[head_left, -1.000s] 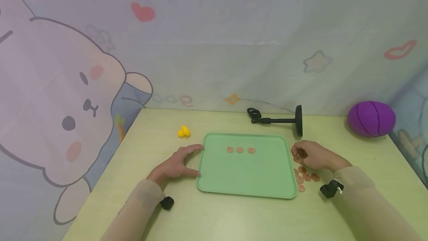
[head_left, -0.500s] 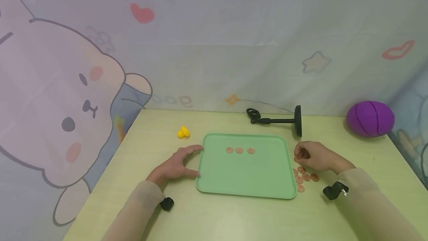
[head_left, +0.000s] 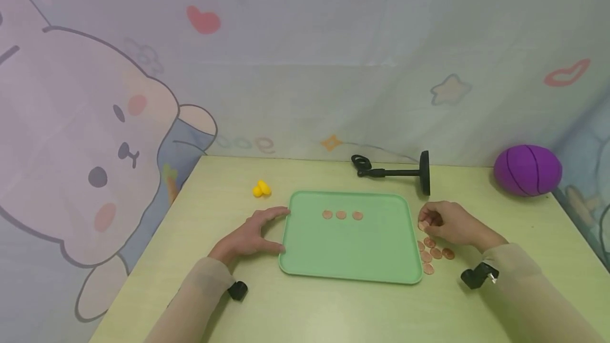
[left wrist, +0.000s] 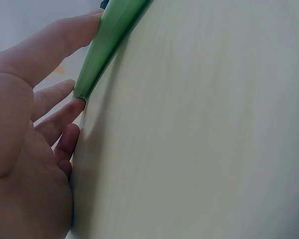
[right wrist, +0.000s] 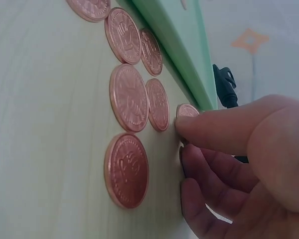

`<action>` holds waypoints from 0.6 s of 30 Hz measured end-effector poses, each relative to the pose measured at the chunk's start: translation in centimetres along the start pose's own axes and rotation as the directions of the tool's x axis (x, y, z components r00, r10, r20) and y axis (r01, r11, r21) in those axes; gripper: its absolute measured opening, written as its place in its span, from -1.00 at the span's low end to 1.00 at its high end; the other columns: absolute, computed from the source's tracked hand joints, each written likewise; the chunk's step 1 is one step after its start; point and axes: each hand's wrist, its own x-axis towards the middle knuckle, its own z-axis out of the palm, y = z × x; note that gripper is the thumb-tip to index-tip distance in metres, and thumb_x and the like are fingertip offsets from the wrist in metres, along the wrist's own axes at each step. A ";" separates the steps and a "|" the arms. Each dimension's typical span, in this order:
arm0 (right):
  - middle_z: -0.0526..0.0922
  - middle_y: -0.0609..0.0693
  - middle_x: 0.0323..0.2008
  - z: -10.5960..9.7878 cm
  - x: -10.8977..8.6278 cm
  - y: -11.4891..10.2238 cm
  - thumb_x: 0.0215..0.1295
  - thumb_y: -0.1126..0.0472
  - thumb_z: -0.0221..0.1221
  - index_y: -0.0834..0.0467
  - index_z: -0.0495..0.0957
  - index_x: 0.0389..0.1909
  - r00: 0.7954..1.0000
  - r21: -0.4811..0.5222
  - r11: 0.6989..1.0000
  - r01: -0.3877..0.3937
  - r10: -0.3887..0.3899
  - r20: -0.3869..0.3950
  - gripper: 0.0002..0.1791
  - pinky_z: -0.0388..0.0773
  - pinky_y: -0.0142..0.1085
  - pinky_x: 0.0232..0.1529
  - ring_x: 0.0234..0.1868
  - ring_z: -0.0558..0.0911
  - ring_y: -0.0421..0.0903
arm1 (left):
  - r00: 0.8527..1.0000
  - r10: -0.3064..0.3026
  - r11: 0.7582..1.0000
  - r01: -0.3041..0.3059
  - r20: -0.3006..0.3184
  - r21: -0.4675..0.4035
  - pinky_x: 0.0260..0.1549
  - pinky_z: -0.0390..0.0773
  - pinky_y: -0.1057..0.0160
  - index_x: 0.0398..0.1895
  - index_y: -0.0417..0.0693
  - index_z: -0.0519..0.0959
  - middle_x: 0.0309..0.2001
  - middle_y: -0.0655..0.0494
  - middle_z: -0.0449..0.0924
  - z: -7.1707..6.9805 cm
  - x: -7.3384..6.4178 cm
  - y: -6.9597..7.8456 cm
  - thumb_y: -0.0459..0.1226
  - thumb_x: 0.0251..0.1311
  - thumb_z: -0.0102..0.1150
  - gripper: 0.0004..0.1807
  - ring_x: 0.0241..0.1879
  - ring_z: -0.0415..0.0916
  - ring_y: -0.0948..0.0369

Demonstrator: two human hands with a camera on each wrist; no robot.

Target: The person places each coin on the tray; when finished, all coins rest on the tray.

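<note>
A green tray (head_left: 350, 250) lies on the table, with three copper coins (head_left: 341, 215) in a row near its far side. My left hand (head_left: 248, 234) rests against the tray's left edge, thumb and fingers spread along the rim (left wrist: 103, 47). Off the tray's right side, my right hand (head_left: 448, 222) pinches a copper coin (right wrist: 187, 110) between thumb and fingers, just over the tabletop. The thumb covers part of that coin. Several more copper coins (right wrist: 128, 98) lie flat and close together on the table, nearer the person than the right hand.
Behind the tray, a black stand (head_left: 400, 172) with a round base lies on its side. A purple ball (head_left: 528, 170) sits at the far right corner. Small yellow pieces (head_left: 261, 189) are left of the tray's far corner. A patterned cloth (head_left: 305, 68) hangs behind the table.
The right hand has shifted slightly right, and the coin at its fingertips now shows a paler face. The left hand, tray and row of coins have stayed put.
</note>
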 end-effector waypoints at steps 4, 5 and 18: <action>0.68 -0.10 -0.34 0.0 -0.1 -0.3 0.26 0.46 0.35 0.15 0.67 -0.20 0.999 -0.028 0.999 0.016 -0.017 -0.033 -0.82 0.59 -0.37 -0.27 -0.32 0.60 -0.21 | 1.000 0.012 1.000 -0.012 -0.003 -0.004 0.54 -0.03 -0.31 0.58 0.20 0.36 0.60 0.12 0.20 0.0 -0.1 0.1 -0.11 0.02 0.66 0.01 0.54 0.02 -0.05; 0.69 -0.09 -0.33 0.0 -0.1 -0.4 0.25 0.46 0.35 0.16 0.68 -0.20 0.999 -0.032 0.999 0.021 -0.022 -0.040 -0.82 0.60 -0.36 -0.26 -0.31 0.61 -0.21 | 1.000 0.016 1.000 -0.016 -0.004 -0.005 0.53 -0.03 -0.32 0.58 0.19 0.36 0.60 0.11 0.19 0.0 -0.1 0.1 -0.12 0.02 0.66 0.01 0.54 0.02 -0.06; 0.73 -0.09 -0.29 -0.1 -0.2 0.2 0.23 0.46 0.39 0.16 0.72 -0.16 0.997 -0.042 0.999 0.035 -0.038 -0.068 -0.79 0.65 -0.33 -0.20 -0.28 0.67 -0.19 | 1.000 0.013 1.000 -0.013 0.000 0.003 0.54 -0.03 -0.29 0.58 0.21 0.35 0.60 0.14 0.19 0.0 0.0 -0.1 -0.11 0.02 0.66 0.01 0.54 0.03 -0.02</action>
